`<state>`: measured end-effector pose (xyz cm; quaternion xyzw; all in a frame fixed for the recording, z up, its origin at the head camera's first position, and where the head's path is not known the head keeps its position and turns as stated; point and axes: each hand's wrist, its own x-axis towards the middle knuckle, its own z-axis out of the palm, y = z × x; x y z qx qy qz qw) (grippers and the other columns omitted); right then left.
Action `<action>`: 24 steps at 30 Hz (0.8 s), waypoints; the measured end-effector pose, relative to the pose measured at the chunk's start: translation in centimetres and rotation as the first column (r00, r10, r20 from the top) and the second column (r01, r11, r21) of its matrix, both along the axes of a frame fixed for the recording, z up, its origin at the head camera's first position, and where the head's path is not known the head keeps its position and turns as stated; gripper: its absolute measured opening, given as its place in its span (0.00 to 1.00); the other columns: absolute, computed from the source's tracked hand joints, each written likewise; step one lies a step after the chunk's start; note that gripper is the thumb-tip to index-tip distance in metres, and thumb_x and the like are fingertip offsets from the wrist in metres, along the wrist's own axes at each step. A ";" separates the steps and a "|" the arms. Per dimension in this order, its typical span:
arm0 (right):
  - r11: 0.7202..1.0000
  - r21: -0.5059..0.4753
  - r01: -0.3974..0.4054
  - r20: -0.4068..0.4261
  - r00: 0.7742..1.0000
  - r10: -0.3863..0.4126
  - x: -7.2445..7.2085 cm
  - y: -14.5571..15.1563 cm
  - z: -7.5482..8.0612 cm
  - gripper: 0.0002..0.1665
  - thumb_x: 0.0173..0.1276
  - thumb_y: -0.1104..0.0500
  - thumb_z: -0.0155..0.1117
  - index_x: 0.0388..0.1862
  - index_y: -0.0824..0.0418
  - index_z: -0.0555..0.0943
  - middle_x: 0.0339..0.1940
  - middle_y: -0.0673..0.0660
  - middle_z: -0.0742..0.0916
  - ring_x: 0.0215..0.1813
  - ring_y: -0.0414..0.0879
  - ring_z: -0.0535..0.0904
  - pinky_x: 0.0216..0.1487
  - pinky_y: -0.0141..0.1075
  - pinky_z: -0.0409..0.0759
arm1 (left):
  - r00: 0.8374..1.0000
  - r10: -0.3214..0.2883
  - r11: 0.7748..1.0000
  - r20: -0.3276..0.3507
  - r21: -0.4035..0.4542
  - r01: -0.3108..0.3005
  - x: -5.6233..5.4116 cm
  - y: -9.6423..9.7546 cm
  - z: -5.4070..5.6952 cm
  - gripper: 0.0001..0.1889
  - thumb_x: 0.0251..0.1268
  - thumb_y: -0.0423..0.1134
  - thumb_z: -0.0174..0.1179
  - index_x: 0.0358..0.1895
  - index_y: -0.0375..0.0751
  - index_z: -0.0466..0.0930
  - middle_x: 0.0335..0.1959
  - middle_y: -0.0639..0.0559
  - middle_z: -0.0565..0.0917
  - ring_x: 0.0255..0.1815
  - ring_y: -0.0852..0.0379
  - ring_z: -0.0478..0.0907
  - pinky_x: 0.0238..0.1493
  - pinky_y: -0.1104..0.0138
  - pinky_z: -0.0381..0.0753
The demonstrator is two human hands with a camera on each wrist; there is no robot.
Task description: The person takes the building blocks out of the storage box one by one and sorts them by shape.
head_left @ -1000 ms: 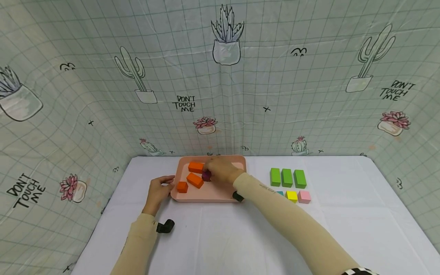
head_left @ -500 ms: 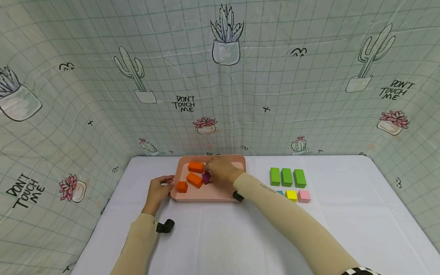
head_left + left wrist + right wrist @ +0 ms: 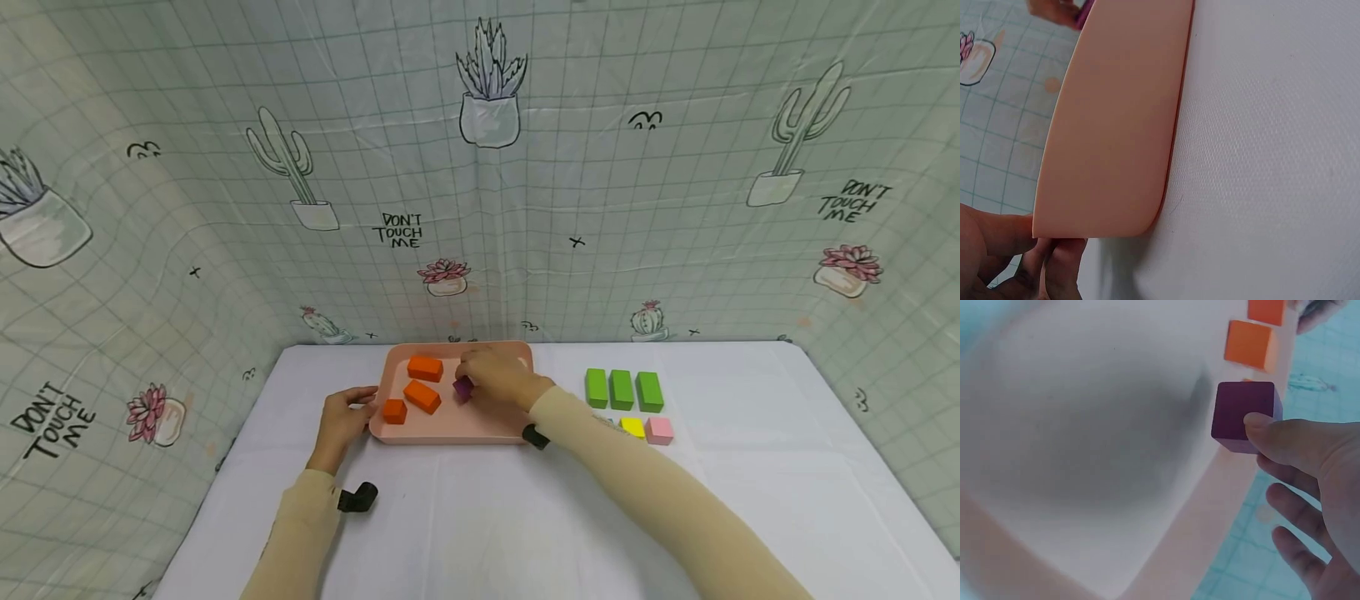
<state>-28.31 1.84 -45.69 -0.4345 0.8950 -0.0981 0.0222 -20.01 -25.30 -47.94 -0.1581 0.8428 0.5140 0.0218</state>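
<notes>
In the head view my right hand (image 3: 495,377) is over the pink tray (image 3: 450,437), holding a purple cube (image 3: 462,388). The right wrist view shows the thumb pressed on one face of the purple cube (image 3: 1241,407) while the other fingers spread behind it. Two orange rectangular blocks (image 3: 422,397) and a smaller orange cube (image 3: 394,412) lie in the left part of the tray. At the tray's left end, my left hand (image 3: 345,423) pinches the rim, thumb on the rim and fingers against the outer wall, as the left wrist view shows.
Right of the tray stand three green blocks (image 3: 621,390) in a row. In front of them are a yellow cube (image 3: 632,427) and a pink cube (image 3: 659,431), with a bluish one mostly hidden by the right sleeve (image 3: 637,475). A patterned cloth wall (image 3: 525,200) rises behind the table.
My right hand has shifted right with the purple cube, away from the orange blocks beside it. The left hand stays at the tray's rim. The head view has tilted slightly.
</notes>
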 end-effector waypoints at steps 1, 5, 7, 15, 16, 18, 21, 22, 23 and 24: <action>1.000 0.002 0.003 -0.011 1.000 -0.003 0.2 0.3 0.1 0.10 0.70 0.62 0.75 0.49 0.57 0.91 0.45 0.52 0.89 0.54 0.49 0.82 0.67 0.40 0.79 | 1.000 0.000 1.000 0.000 -0.002 0.000 0.0 0.0 0.0 0.19 0.75 0.26 0.56 0.65 0.25 0.80 0.58 0.29 0.81 0.46 0.46 0.82 0.39 0.71 0.84; 1.000 -0.012 0.010 -0.083 0.996 -0.011 1.0 1.9 0.6 0.12 0.68 0.62 0.76 0.51 0.56 0.90 0.48 0.51 0.89 0.58 0.49 0.81 0.70 0.45 0.77 | 1.000 0.004 1.000 0.008 -0.010 -0.004 0.0 0.0 0.1 0.19 0.75 0.27 0.56 0.65 0.25 0.80 0.58 0.29 0.81 0.46 0.45 0.81 0.40 0.71 0.84; 1.000 -0.018 0.014 -0.141 0.990 -0.017 1.4 2.6 0.6 0.13 0.68 0.61 0.77 0.51 0.55 0.90 0.48 0.50 0.89 0.59 0.49 0.82 0.69 0.46 0.77 | 1.000 0.004 1.000 0.011 -0.013 -0.004 0.0 0.0 0.1 0.19 0.76 0.27 0.56 0.65 0.25 0.80 0.59 0.29 0.81 0.47 0.45 0.82 0.41 0.70 0.85; 0.995 -0.098 -0.011 -0.258 0.966 -0.014 2.9 5.3 0.9 0.13 0.65 0.62 0.79 0.49 0.56 0.90 0.46 0.51 0.89 0.58 0.50 0.82 0.69 0.46 0.77 | 1.000 -0.001 1.000 0.008 -0.016 0.001 0.1 -0.2 0.0 0.19 0.76 0.27 0.56 0.65 0.25 0.80 0.59 0.28 0.81 0.48 0.44 0.82 0.41 0.70 0.86; 0.993 -0.115 -0.008 -0.259 0.966 -0.022 3.1 5.7 1.0 0.14 0.64 0.62 0.80 0.49 0.56 0.90 0.47 0.51 0.89 0.57 0.50 0.82 0.69 0.46 0.77 | 1.000 -0.001 1.000 0.006 -0.015 0.001 0.2 -0.2 0.0 0.19 0.75 0.27 0.56 0.65 0.25 0.80 0.59 0.28 0.81 0.48 0.44 0.82 0.41 0.70 0.86; 0.990 -0.143 0.007 -0.262 0.964 -0.044 3.5 6.5 1.1 0.15 0.63 0.62 0.81 0.49 0.56 0.90 0.47 0.50 0.89 0.57 0.49 0.82 0.67 0.47 0.78 | 1.000 -0.003 1.000 0.002 -0.011 0.003 0.2 -0.2 -0.1 0.19 0.75 0.26 0.56 0.65 0.25 0.80 0.59 0.28 0.81 0.47 0.44 0.83 0.40 0.71 0.85; 0.984 -0.175 0.030 -0.269 0.960 -0.077 4.1 7.9 1.3 0.18 0.61 0.63 0.82 0.50 0.57 0.90 0.48 0.50 0.88 0.57 0.50 0.82 0.65 0.47 0.78 | 1.000 -0.005 1.000 0.002 -0.006 0.005 0.1 0.0 0.0 0.19 0.75 0.26 0.55 0.65 0.24 0.80 0.59 0.28 0.80 0.47 0.44 0.83 0.40 0.71 0.85; 0.983 -0.182 0.034 -0.278 0.957 -0.085 4.2 8.4 1.3 0.18 0.60 0.63 0.82 0.50 0.57 0.90 0.48 0.50 0.88 0.57 0.51 0.82 0.64 0.47 0.78 | 1.000 -0.005 1.000 0.004 -0.006 0.005 0.1 0.0 0.0 0.19 0.75 0.26 0.55 0.65 0.24 0.80 0.59 0.28 0.80 0.47 0.44 0.83 0.39 0.71 0.85; 0.981 -0.189 0.037 -0.291 0.952 -0.092 4.3 8.9 1.4 0.19 0.60 0.62 0.83 0.50 0.57 0.89 0.48 0.50 0.88 0.57 0.51 0.82 0.63 0.48 0.79 | 1.000 -0.005 1.000 0.005 -0.005 0.005 0.1 0.1 0.0 0.19 0.75 0.25 0.55 0.65 0.24 0.80 0.59 0.28 0.80 0.46 0.44 0.83 0.39 0.72 0.85; 0.979 -0.200 0.040 -0.300 0.949 -0.100 4.5 9.4 1.4 0.19 0.59 0.62 0.84 0.50 0.58 0.90 0.48 0.50 0.89 0.56 0.52 0.82 0.63 0.48 0.79 | 1.000 -0.004 1.000 0.009 -0.006 0.004 0.0 0.1 0.1 0.19 0.75 0.25 0.55 0.65 0.25 0.80 0.59 0.28 0.80 0.46 0.45 0.82 0.38 0.72 0.84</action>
